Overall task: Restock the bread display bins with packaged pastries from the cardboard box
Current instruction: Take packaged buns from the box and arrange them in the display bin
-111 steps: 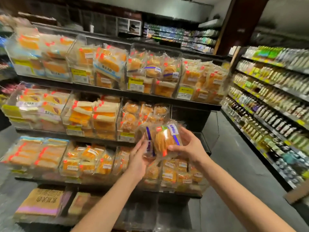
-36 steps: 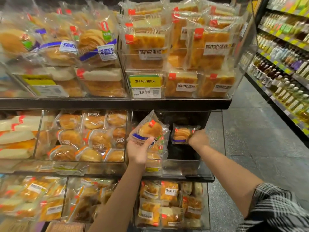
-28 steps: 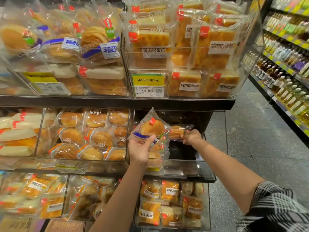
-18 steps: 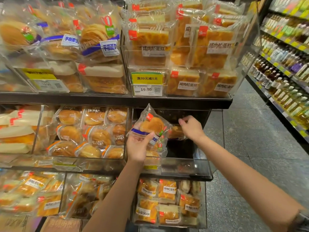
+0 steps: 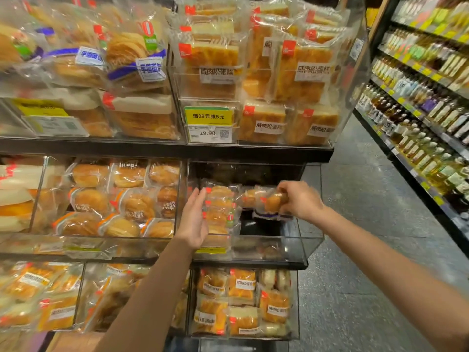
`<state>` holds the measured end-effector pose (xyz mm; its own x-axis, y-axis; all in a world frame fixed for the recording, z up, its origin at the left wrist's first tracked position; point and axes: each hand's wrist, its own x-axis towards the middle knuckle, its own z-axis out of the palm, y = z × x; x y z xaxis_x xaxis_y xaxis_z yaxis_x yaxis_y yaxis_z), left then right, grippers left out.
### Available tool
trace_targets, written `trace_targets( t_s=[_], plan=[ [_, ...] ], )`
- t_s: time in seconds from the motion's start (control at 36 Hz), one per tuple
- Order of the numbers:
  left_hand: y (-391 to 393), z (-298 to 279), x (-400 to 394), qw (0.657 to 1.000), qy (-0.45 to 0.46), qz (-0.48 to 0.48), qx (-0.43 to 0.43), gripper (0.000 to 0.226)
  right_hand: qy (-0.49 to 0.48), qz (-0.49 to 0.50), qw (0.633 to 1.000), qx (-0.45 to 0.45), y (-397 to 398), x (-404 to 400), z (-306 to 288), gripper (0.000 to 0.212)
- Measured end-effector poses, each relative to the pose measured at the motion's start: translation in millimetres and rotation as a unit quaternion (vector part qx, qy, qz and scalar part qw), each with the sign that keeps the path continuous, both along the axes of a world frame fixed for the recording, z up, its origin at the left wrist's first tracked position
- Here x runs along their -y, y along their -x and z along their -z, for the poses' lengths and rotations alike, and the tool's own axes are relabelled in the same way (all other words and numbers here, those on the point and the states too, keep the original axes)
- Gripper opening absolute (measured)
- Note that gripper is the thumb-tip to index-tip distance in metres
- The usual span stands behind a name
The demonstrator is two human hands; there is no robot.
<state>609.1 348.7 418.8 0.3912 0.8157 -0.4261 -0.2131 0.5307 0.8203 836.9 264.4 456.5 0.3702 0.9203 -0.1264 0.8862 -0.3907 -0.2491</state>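
Clear acrylic bin (image 5: 299, 240) approx half full; my left hand (image 5: 194, 221) presses flat on the stack (image 5: 219, 212); right hand (image 5: 299, 199) fingers pinch a pastry pack (image 5: 272, 201) above the gap w/ room left; box unseen.

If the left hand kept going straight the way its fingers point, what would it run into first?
The left hand, open with fingers pointing up and into the bin, would likely first meet the stack of packaged buns it already rests against; beyond that is the bin's dark back, though depth is unclear.
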Motion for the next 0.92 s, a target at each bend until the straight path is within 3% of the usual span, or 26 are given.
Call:
trace_targets(
  t_s=[0.11, 0.25, 0.33, 0.39, 0.58, 0.72, 0.78, 0.92],
  plan=[
    [2, 26, -17, 1.000, 0.010, 0.004, -0.011, 0.069, 0.052, -0.009, 0.998, 0.045, -1, -6, 21, 0.044],
    [-6, -1, -3, 0.999, 0.012, -0.042, 0.010, 0.049, 0.045, 0.009, 0.998, 0.034, 1, -29, 44, 0.043],
    [-7, -7, 1, 0.999, -0.016, -0.034, -0.006, 0.048, 0.026, -0.002, 0.988, 0.152, 6, -43, 50, 0.042],
    [-7, -6, 2, 0.999, -0.007, -0.049, 0.009, 0.048, 0.023, -0.011, 0.983, 0.183, 13, -50, 54, 0.044],
    [-7, -9, 6, 0.999, -0.024, -0.041, 0.003, 0.050, 0.004, -0.051, 0.988, 0.145, 22, -54, 63, 0.033],
    [2, -14, 10, 0.998, -0.044, 0.010, 0.039, 0.046, -0.010, -0.030, 0.994, 0.109, 23, -39, 59, 0.048],
    [9, -18, 14, 0.996, -0.062, 0.038, 0.048, 0.041, -0.037, -0.016, 0.995, 0.096, 26, -31, 51, 0.043],
    [41, -26, 37, 0.980, -0.138, 0.136, -0.047, 0.031, -0.108, 0.012, 0.994, 0.003, 52, -6, 18, 0.029]
  ],
)
